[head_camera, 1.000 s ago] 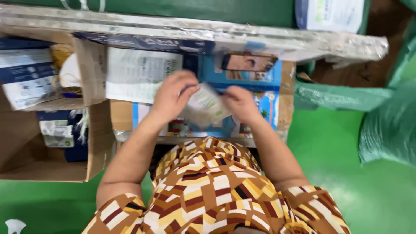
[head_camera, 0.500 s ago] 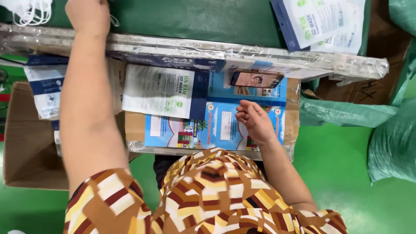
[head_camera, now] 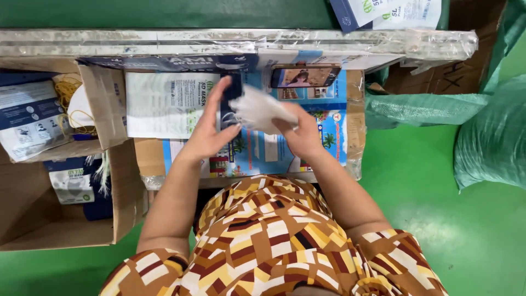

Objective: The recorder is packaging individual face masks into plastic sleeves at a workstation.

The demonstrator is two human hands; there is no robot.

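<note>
Hands meet over a white face mask (head_camera: 257,108): right hand (head_camera: 300,134) pinches it, left hand (head_camera: 211,129) flat, fingers spread (beside a smartphone (head_camera: 304,77), cardboard box (head_camera: 104,104) left).

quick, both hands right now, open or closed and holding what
Left hand: open, fingers stretched flat, its fingertips at the edge of the white folded face mask.
Right hand: closed on that mask, gripping it from the right side.
</note>
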